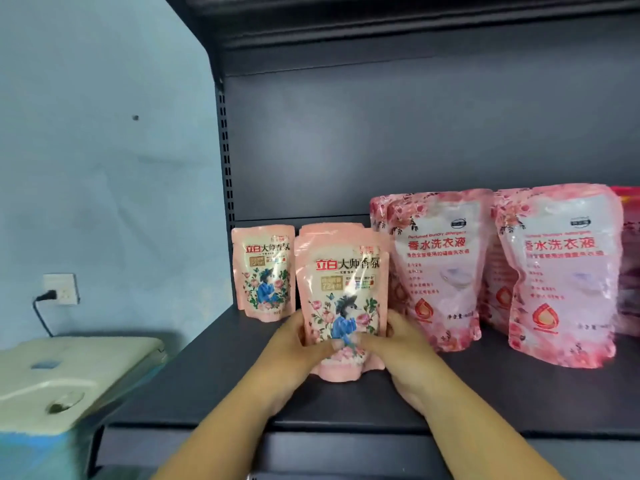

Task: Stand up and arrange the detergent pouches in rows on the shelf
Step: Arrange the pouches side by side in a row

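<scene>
Dark grey metal shelf [214, 382], blue wall to its left. Small pale-pink floral detergent pouch [343, 292] stands upright near the shelf's front, long axis vertical, directly ahead of both hands. Left hand [301, 344] grips its lower left edge; right hand [391, 344] grips the lower right, fingers curled across the front. Both equally near. Behind it stand a second small pouch [265, 271] and another, mostly hidden. Large pink pouches [440, 268] stand just to the right. Judgement: next push goes straight back.
</scene>
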Demonstrator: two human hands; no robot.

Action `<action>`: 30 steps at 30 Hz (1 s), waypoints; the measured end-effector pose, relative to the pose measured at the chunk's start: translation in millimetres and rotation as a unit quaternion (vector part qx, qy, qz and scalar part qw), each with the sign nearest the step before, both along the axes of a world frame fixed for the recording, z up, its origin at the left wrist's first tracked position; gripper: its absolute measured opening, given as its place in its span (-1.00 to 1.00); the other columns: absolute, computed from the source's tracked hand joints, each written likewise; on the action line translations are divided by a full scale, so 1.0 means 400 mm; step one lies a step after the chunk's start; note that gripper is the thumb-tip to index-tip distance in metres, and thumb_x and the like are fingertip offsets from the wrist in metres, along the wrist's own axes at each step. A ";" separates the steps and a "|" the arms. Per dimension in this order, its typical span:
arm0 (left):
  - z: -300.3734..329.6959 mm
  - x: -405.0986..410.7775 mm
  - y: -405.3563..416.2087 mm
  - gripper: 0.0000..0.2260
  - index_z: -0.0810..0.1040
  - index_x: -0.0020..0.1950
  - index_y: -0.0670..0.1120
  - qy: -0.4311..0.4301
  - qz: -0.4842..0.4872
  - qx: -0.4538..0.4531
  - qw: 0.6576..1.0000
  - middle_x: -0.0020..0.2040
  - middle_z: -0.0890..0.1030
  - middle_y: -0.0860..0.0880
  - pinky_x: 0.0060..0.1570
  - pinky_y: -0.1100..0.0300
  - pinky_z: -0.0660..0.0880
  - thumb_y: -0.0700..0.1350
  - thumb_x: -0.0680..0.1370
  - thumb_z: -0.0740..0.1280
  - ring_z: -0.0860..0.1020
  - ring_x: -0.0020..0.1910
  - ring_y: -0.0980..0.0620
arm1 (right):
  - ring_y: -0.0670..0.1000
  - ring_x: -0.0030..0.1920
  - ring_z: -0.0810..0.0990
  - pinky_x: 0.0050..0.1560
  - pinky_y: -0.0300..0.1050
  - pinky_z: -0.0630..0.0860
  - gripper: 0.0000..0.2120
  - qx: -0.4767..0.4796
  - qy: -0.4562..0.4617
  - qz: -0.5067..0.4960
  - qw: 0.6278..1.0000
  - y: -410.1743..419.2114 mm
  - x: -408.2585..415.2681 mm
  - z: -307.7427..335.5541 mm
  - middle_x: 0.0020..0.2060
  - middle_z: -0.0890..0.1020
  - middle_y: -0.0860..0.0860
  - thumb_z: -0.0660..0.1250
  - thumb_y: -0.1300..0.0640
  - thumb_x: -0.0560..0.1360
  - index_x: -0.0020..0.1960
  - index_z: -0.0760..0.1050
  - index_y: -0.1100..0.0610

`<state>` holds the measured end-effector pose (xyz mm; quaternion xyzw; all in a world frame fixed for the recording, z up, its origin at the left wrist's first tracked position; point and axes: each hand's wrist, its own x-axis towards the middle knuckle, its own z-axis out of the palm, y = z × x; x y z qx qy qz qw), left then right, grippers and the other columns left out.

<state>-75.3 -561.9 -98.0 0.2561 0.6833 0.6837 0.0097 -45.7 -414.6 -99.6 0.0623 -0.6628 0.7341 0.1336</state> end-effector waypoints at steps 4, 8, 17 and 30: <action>0.007 -0.011 -0.004 -0.58 0.45 0.24 -0.16 -0.012 0.032 0.006 0.999 0.13 0.62 -0.09 0.04 0.24 0.56 -0.36 0.41 0.40 0.60 0.09 0.04 | -0.02 -0.13 0.63 -0.08 -0.14 0.58 -0.76 -0.001 0.007 -0.033 0.999 -0.005 -0.004 0.002 -0.14 0.64 0.04 0.33 0.43 0.43 -0.10 0.52 0.10; -0.022 -0.003 -0.001 -0.53 0.43 0.25 -0.14 -0.012 0.041 -0.019 0.999 0.12 0.63 -0.09 0.07 0.20 0.55 -0.38 0.38 0.42 0.60 0.09 0.03 | 0.07 -0.08 0.63 -0.10 -0.06 0.58 -0.81 -0.027 -0.004 -0.044 0.999 0.002 -0.009 -0.017 -0.04 0.64 0.11 0.30 0.39 0.46 -0.01 0.51 0.16; 0.002 -0.024 0.009 -0.51 0.42 0.12 0.05 -0.003 -0.016 -0.047 0.999 0.09 0.63 0.02 0.05 0.28 0.54 -0.42 0.37 0.42 0.61 0.06 0.12 | 0.12 -0.13 0.68 -0.01 0.16 0.60 -0.83 -0.115 0.016 -0.072 0.991 -0.031 -0.060 0.046 -0.12 0.69 0.12 0.38 0.09 0.45 0.00 0.58 0.13; 0.012 -0.047 0.028 -0.59 0.37 0.22 -0.19 0.025 0.121 -0.138 0.983 0.21 0.55 -0.12 0.09 0.23 0.43 -0.25 0.43 0.43 0.53 0.10 0.02 | 0.05 -0.09 0.64 -0.04 -0.04 0.59 -0.86 0.015 0.025 -0.189 0.982 -0.041 -0.097 0.035 -0.07 0.65 0.09 0.37 0.08 0.46 -0.06 0.50 0.14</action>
